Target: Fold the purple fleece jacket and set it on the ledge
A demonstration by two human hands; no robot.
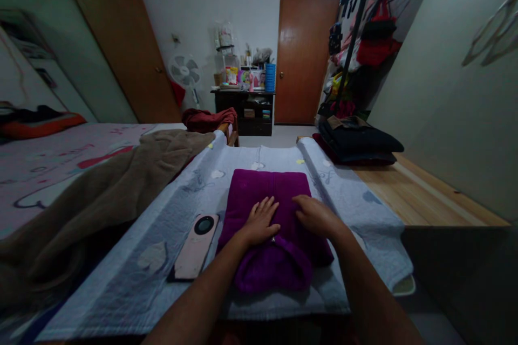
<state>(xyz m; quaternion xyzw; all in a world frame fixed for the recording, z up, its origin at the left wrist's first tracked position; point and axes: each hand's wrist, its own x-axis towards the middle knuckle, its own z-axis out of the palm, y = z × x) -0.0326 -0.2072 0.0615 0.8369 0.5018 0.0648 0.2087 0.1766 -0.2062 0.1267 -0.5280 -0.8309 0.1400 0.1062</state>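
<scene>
A folded purple zip-up jacket (259,186) lies in front of me, its collar end nearest me and a small zip pull showing near the middle. My left hand (261,222) rests flat on the centre of it, fingers spread. On its right half lies my right hand (318,216), fingers a little bent and apart, with nothing seen in its grasp. A pink phone (196,248) with a round black camera ring lies face down to the left of the jacket, apart from it.
Under the jacket spreads a pale blue patterned cover (149,248). A brown fleece blanket (133,188) lies to the left on a pink bed sheet (52,167). Folded dark clothes (360,143) are stacked on a wooden board (388,188) at right. A fan (186,71) stands behind.
</scene>
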